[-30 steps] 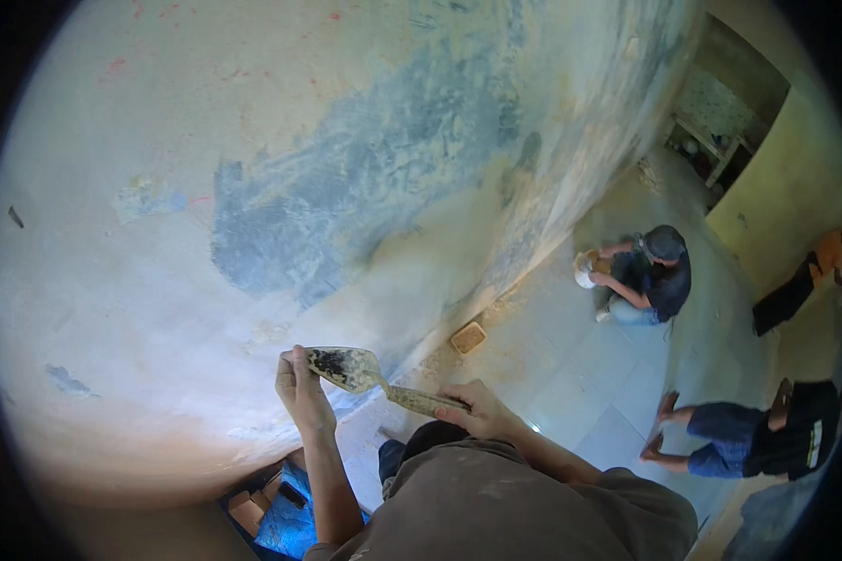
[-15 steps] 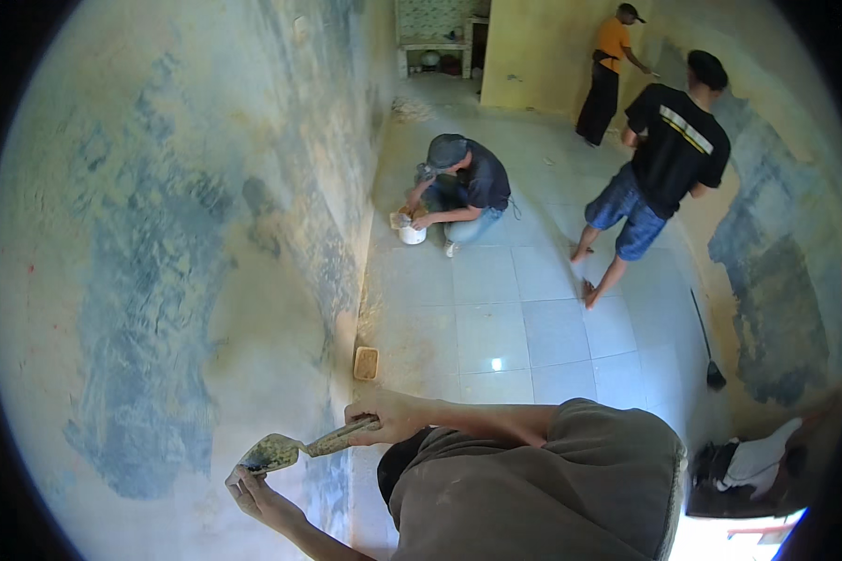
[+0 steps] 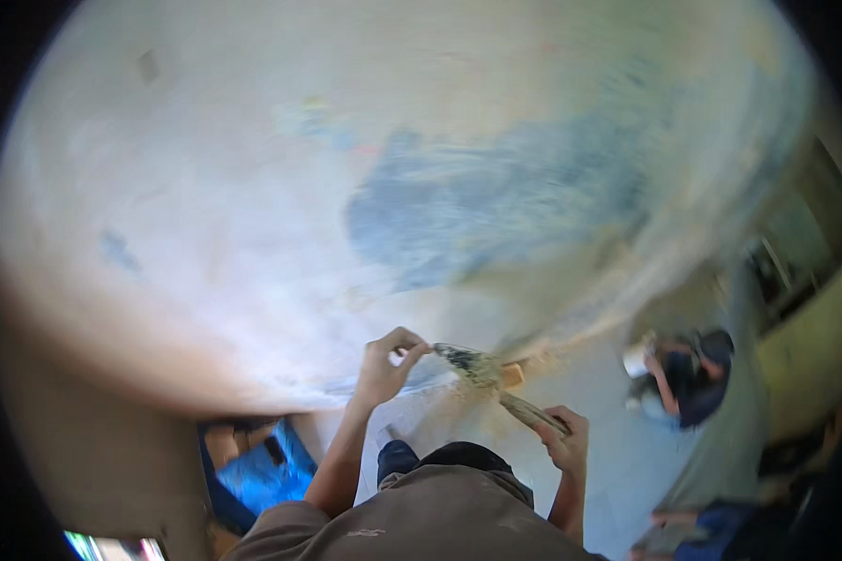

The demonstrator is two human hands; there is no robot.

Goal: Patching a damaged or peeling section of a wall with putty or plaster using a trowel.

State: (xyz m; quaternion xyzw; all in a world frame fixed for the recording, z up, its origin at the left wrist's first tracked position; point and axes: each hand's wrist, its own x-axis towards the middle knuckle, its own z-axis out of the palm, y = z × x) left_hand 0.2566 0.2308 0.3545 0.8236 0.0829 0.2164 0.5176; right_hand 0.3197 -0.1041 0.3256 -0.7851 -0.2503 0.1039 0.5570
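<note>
Facing the patched wall [image 3: 253,187] again; left hand [image 3: 384,366] pinches the crusted trowel [image 3: 478,367] tip, right hand [image 3: 567,439] grips its handle. Hold unchanged; blade looks idle, off-wall.

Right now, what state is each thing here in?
Trowel: blade smeared dark and pale
Left hand: pinching the tip
Right hand: closed on the handle
Wall: patchy, pale and blue-grey
Tray: partly hidden, contents unclear
Bucket: by a co-worker, contents unclear
Blue sheet: rumpled

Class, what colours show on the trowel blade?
The trowel blade is blotchy beige and black; head view.
</note>
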